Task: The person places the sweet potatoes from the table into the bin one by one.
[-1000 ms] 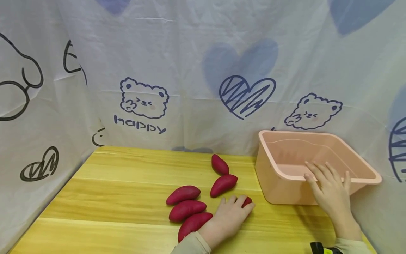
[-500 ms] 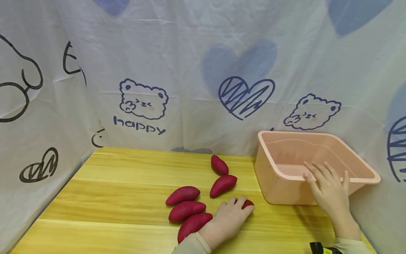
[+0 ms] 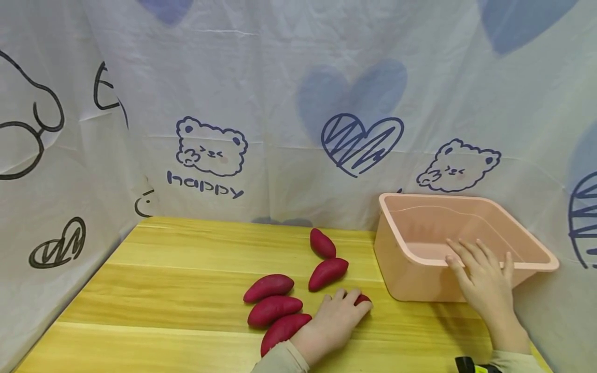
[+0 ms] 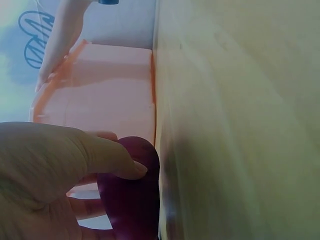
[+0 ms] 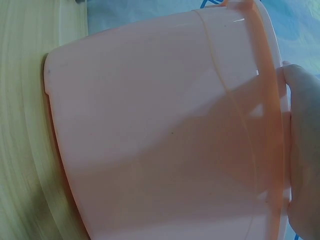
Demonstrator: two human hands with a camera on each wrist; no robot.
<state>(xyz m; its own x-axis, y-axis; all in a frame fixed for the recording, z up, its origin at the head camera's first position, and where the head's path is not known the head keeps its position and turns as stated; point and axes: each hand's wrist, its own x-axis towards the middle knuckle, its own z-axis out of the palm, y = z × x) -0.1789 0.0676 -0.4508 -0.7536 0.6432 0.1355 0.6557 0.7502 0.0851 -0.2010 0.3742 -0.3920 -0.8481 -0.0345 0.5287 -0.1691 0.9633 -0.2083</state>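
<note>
On the wooden table, my left hand grips a dark red-purple sweet potato, mostly hidden under the fingers. In the left wrist view the thumb presses one side of this sweet potato, with fingers behind it. A pink plastic bin stands at the right, nothing seen inside. My right hand rests over its near rim, fingers fairly straight and reaching inward. Three sweet potatoes lie in a stack-like row beside my left wrist, the middle one touching its neighbours. Two more, including one sweet potato, lie beyond the left hand.
The wooden table stretches to the left. A white printed cloth hangs behind it and along both sides. The bin's back stands close to the cloth.
Almost nothing differs. My left hand keeps its grip on the sweet potato in the same spot, and my right hand stays on the bin's rim; the view has shifted very slightly.
</note>
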